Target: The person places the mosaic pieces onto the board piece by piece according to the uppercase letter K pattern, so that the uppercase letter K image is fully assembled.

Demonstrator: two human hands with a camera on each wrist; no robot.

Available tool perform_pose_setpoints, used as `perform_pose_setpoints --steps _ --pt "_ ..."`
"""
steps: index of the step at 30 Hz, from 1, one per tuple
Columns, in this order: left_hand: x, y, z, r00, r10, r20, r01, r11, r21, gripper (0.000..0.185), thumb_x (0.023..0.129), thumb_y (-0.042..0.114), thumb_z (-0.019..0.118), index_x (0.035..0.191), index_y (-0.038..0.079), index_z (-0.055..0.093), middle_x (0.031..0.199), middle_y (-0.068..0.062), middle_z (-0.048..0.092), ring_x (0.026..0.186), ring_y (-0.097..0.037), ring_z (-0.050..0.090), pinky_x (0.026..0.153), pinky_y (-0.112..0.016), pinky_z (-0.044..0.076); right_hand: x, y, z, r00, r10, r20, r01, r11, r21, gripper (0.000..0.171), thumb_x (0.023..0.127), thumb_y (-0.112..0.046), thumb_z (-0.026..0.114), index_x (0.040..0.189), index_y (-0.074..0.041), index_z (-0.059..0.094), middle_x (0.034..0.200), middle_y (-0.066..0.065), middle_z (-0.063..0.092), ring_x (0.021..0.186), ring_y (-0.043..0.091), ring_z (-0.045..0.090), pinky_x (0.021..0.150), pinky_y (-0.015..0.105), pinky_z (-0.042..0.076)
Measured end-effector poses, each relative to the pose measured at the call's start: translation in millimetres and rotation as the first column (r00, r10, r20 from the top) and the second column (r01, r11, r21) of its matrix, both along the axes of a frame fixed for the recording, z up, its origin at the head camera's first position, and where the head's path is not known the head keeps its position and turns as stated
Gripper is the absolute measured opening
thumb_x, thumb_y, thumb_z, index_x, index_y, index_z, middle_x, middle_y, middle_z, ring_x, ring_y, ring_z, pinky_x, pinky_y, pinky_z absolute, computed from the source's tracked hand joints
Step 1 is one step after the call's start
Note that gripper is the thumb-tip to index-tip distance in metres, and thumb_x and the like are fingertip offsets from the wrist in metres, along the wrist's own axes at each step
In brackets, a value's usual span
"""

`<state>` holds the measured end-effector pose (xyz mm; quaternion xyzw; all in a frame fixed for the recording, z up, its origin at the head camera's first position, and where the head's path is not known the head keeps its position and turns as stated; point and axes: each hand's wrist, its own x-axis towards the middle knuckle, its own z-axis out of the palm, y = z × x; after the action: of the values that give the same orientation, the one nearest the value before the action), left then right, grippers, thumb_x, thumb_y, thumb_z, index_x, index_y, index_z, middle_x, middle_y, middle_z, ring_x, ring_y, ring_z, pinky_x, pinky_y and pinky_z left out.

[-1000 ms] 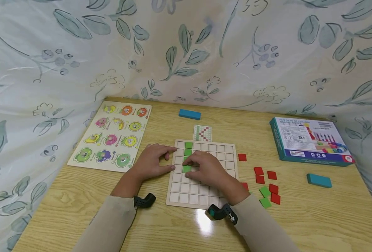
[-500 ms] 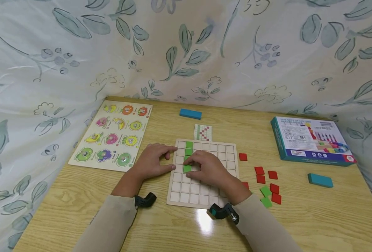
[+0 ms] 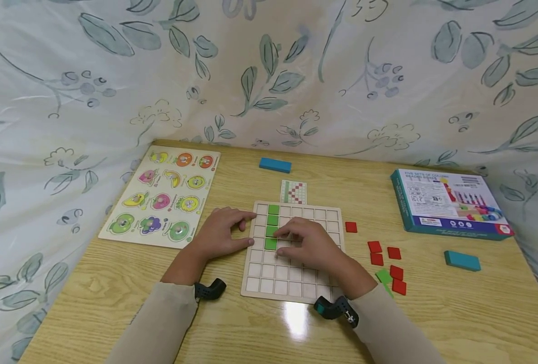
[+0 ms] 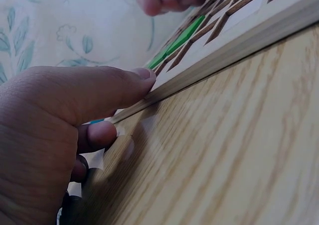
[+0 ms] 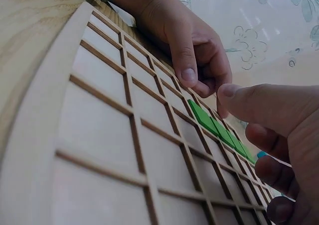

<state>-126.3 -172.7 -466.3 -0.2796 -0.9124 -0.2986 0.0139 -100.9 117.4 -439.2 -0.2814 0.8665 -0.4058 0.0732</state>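
Note:
A wooden grid board (image 3: 269, 297) lies on the table with several green square tiles (image 3: 271, 243) in its second column from the left. My left hand (image 3: 223, 232) rests at the board's left edge; in the left wrist view its thumb (image 4: 124, 85) touches the frame (image 4: 239, 43). Over the grid, just right of the lowest green tile, hovers my right hand (image 3: 307, 242), fingers bent and thumb apart, nothing between them. In the right wrist view its thumb (image 5: 264, 103) overlaps the left hand's fingers. The squares under the right palm are hidden.
Several loose red tiles (image 3: 396, 273) and green tiles (image 3: 384, 276) lie right of the board, partly covered by my sleeve. A pattern card (image 3: 294, 192) and blue block (image 3: 275, 165) sit behind it. A fruit puzzle (image 3: 137, 237) is left, a box (image 3: 451, 202) and second block (image 3: 462, 260) right.
My right hand has drawn back to the right off the green tiles, uncovering the third one, and its forearm covers more of a loose green tile. The left hand stays put.

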Motion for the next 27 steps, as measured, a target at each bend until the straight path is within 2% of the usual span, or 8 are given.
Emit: perform_pose_setpoints --steps 11,23,27 --pt "-0.3 -0.4 -2.0 1.0 0.014 0.01 -0.014 1.0 -0.018 0.056 0.086 0.041 0.087 0.136 0.02 0.073 0.09 0.015 0.056 0.085 -0.012 0.049 0.089 -0.043 0.036 12.3 20.4 7.7 0.999 -0.043 0.013 0.043 0.999 -0.031 0.033 0.086 -0.02 0.092 0.117 -0.018 0.081 0.105 -0.002 0.072 0.088 0.02 0.06 0.076 0.033 0.049" --pt "-0.2 -0.7 -1.8 1.0 0.003 0.01 -0.003 1.0 -0.003 0.055 0.086 0.04 0.087 0.135 0.02 0.073 0.09 0.014 0.057 0.084 -0.012 0.048 0.09 -0.043 0.036 27.5 50.0 9.6 0.994 -0.096 0.045 0.096 0.995 0.013 0.034 0.086 -0.02 0.092 0.118 -0.02 0.08 0.106 -0.005 0.071 0.088 0.016 0.058 0.075 0.03 0.049" --pt "-0.1 -1.1 -0.9 1.0 -0.002 0.003 0.002 1.0 0.001 0.055 0.086 0.04 0.087 0.135 0.019 0.073 0.09 0.014 0.057 0.084 -0.013 0.048 0.089 -0.043 0.036 33.4 60.5 10.1 0.995 -0.096 0.016 0.095 0.995 0.019 0.035 0.084 -0.018 0.093 0.117 -0.02 0.08 0.102 -0.005 0.07 0.084 0.016 0.057 0.072 0.029 0.047"
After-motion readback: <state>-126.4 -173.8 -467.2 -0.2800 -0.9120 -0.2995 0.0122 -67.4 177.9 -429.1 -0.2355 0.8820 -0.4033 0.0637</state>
